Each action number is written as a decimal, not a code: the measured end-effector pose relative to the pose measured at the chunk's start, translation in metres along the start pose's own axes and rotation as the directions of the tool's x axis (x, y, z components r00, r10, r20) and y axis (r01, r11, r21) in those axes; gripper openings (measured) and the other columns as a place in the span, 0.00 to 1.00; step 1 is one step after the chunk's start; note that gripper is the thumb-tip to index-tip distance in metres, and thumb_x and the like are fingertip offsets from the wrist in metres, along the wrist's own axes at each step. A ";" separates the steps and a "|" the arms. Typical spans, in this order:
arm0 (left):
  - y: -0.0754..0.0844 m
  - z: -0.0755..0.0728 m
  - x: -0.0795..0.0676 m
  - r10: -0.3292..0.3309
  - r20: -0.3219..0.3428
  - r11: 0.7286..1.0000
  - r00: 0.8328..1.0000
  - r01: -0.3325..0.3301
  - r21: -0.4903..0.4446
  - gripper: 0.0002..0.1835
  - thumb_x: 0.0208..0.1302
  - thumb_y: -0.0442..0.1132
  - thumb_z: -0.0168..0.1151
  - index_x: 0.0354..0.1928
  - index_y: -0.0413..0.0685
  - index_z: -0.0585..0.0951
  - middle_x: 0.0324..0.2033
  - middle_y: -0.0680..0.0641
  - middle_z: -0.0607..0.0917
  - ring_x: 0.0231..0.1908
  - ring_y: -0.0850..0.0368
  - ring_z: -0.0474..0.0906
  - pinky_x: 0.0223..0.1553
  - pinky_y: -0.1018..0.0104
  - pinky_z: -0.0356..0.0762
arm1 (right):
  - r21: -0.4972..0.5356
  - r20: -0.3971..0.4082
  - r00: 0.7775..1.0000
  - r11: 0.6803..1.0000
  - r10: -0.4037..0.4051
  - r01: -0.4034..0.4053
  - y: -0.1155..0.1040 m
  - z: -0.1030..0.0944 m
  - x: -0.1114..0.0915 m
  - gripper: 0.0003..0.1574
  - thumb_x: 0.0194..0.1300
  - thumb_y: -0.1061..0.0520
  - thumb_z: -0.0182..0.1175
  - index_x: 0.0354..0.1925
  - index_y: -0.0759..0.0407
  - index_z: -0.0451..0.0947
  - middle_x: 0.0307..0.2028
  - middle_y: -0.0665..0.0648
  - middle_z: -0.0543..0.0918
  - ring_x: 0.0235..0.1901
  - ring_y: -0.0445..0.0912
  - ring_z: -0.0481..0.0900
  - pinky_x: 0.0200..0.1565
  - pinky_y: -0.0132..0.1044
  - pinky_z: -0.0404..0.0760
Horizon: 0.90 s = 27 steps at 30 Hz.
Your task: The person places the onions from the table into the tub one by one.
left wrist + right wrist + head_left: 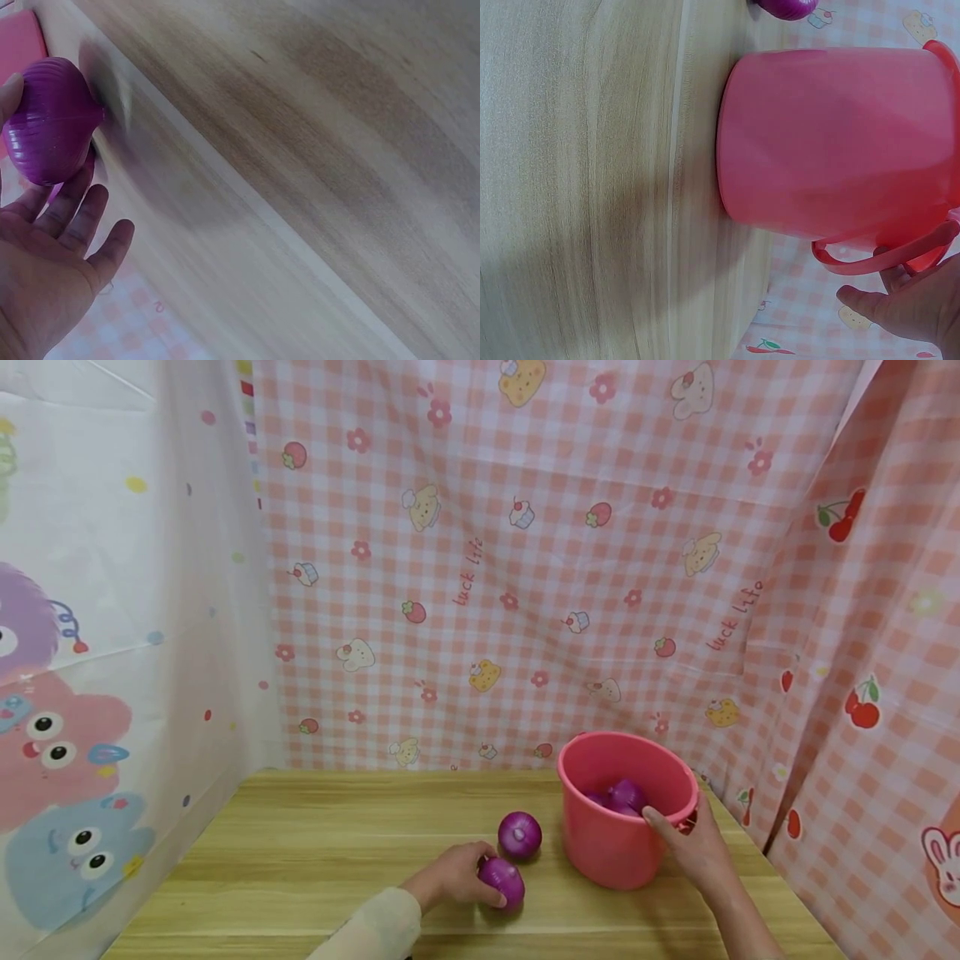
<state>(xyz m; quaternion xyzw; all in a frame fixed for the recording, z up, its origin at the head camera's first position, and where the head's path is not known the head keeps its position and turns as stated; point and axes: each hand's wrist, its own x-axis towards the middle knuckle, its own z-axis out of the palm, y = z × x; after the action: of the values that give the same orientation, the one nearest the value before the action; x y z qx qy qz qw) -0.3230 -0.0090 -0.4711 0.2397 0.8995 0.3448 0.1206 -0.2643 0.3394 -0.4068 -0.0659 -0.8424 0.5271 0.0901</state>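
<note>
My left hand (463, 874) pinches a purple onion (504, 883) between thumb and fingers, low over the table. In the left wrist view the onion (52, 124) has its pointed end toward the wood, and the ring and little fingers spread free of it. A second onion (520, 835) sits on the table just behind. To the right stands a pink bucket (611, 852) with several onions (626, 795) inside, partly hidden by its wall. My right hand (693, 847) grips the bucket's right rim, thumb over the edge, beside the hanging handle (877, 261).
The wood-grain table (315, 852) runs back to a pink checked curtain (465, 610). A white cartoon-print curtain (172, 635) hangs along the left side, and another checked curtain (877, 735) along the right.
</note>
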 end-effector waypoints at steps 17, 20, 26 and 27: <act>0.004 -0.004 -0.002 0.021 -0.031 1.000 0.999 -0.020 0.004 0.31 0.47 0.46 0.78 0.52 0.42 0.78 0.39 0.49 0.81 0.40 0.54 0.78 0.46 0.57 0.79 | 0.006 -0.013 0.999 0.999 -0.033 0.033 0.000 0.002 -0.001 0.64 0.69 0.38 0.60 0.77 0.65 0.29 0.72 0.74 0.51 0.68 0.65 0.56 0.67 0.57 0.62; 0.005 -0.005 -0.002 0.027 -0.041 1.000 0.999 -0.027 0.001 0.31 0.47 0.47 0.77 0.52 0.42 0.78 0.39 0.50 0.81 0.40 0.54 0.78 0.45 0.58 0.80 | 0.008 -0.015 0.999 0.999 -0.034 0.034 0.000 0.002 -0.001 0.64 0.69 0.38 0.60 0.77 0.64 0.29 0.72 0.74 0.51 0.68 0.65 0.56 0.67 0.57 0.63; 0.004 -0.006 -0.002 0.032 -0.050 0.999 0.998 -0.032 -0.004 0.29 0.47 0.48 0.77 0.50 0.43 0.79 0.39 0.50 0.82 0.40 0.55 0.78 0.44 0.58 0.80 | 0.005 -0.012 0.999 0.999 -0.035 0.035 0.000 0.002 -0.001 0.65 0.69 0.38 0.59 0.77 0.64 0.28 0.72 0.74 0.50 0.68 0.65 0.56 0.67 0.57 0.63; 0.004 -0.006 -0.002 0.031 -0.050 0.999 0.998 -0.031 -0.004 0.29 0.47 0.48 0.77 0.50 0.44 0.79 0.39 0.50 0.82 0.40 0.55 0.78 0.44 0.58 0.80 | 0.004 -0.010 0.999 1.000 -0.031 0.031 -0.001 0.001 -0.001 0.65 0.69 0.38 0.59 0.77 0.64 0.28 0.72 0.74 0.50 0.68 0.65 0.55 0.67 0.57 0.62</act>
<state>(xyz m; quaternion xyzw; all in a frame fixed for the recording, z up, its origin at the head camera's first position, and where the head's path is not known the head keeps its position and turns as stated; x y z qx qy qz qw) -0.3224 -0.0110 -0.4638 0.2448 0.8975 0.3547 0.0934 -0.2633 0.3375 -0.4070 -0.0554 -0.8417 0.5272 0.1028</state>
